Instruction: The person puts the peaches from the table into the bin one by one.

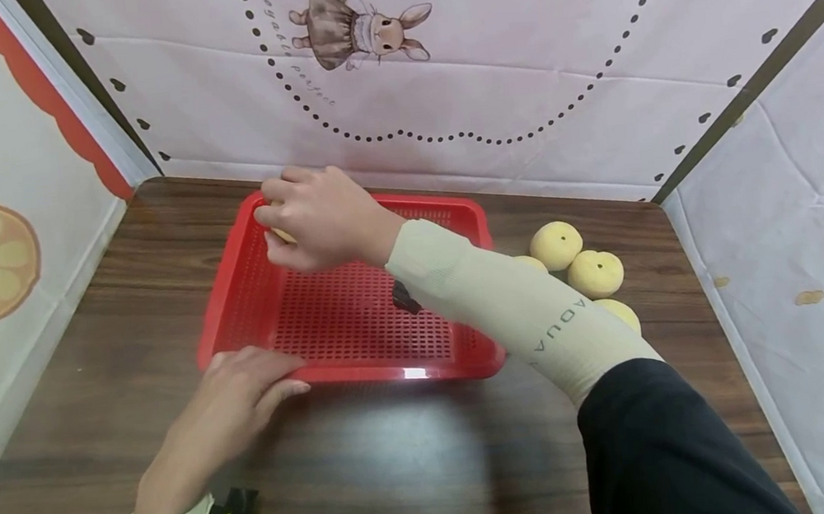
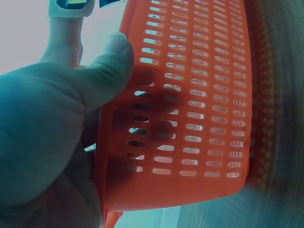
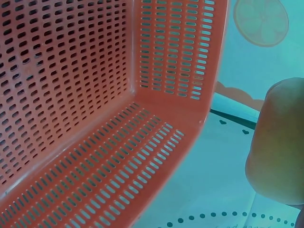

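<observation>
A red perforated plastic basket (image 1: 358, 316) stands on the table, its inside bare where it shows. My left hand (image 1: 242, 389) grips the rim at the front left corner. In the left wrist view the thumb (image 2: 111, 66) lies against the outer wall, and the fingers show dark through the slots behind it. Over the far left corner, my right hand (image 1: 322, 216) holds a pale yellow round fruit (image 1: 282, 235), mostly hidden under the fingers. The right wrist view has the fruit (image 3: 278, 142) at its right edge, beyond the basket rim.
Several more pale yellow round fruits (image 1: 596, 274) lie on the wooden table (image 1: 403, 473) right of the basket, partly covered by my right sleeve (image 1: 520, 296). A printed cloth wall (image 1: 511, 49) rises behind, with others at both sides.
</observation>
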Tool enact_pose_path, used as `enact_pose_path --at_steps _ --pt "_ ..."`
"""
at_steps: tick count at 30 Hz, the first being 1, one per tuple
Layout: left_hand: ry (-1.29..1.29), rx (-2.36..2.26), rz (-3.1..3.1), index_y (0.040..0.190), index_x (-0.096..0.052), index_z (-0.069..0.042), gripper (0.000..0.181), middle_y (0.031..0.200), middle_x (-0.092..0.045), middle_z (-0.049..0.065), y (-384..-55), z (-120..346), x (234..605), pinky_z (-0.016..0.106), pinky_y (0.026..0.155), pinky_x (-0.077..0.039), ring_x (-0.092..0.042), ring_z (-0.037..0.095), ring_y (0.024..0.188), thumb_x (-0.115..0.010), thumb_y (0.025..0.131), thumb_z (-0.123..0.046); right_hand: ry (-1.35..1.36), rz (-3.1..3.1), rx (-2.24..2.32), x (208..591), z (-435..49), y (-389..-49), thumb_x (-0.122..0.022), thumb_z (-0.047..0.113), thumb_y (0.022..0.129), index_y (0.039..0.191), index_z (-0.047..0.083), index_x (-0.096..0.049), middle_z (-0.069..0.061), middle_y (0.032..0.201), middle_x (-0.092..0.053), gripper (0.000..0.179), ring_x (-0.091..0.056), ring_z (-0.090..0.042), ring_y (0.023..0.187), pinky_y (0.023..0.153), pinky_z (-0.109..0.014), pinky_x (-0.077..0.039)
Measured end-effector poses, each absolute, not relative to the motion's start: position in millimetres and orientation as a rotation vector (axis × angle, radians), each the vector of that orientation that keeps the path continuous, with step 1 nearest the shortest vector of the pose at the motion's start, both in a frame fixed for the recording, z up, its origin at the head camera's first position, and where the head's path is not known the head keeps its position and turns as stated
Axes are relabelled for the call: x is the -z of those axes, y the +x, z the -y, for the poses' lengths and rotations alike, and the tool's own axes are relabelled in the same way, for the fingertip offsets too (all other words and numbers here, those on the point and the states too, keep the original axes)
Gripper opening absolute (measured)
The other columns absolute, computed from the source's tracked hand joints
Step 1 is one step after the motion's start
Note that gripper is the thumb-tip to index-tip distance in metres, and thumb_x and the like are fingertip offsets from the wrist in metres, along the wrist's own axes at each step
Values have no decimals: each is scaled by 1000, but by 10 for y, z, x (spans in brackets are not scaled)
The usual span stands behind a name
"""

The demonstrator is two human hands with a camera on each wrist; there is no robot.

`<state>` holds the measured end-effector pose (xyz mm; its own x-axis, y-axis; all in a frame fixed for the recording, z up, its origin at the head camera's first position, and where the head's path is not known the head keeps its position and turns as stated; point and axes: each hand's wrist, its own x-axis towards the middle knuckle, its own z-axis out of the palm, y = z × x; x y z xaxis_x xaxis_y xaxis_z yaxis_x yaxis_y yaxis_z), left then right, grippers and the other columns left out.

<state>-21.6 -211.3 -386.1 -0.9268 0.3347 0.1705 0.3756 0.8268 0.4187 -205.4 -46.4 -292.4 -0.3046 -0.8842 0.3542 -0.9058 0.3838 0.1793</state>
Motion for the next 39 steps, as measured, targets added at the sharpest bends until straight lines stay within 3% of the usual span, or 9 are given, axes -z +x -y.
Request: enact_pose_path --at_steps 15,39 --pt "-563 703 2913 110 -80 -20 25 104 -80 -2 -211 2127 3873 45 87 -41 -71 22 99 -84 86 -27 1510 2314 0 2964 601 -2173 -50 32 95 103 20 -74 1 103 -67 28 -60 -19 87 60 -35 -50" --pt "-561 689 2899 110 -80 -20 27 104 -80 -3 -198 2124 3856 46 87 -43 -71 22 99 -85 85 -28 1429 2395 42 2930 759 -2320 -45 31 99 100 19 -70 -1 100 -63 28 -59 -23 92 68 -38 -54"
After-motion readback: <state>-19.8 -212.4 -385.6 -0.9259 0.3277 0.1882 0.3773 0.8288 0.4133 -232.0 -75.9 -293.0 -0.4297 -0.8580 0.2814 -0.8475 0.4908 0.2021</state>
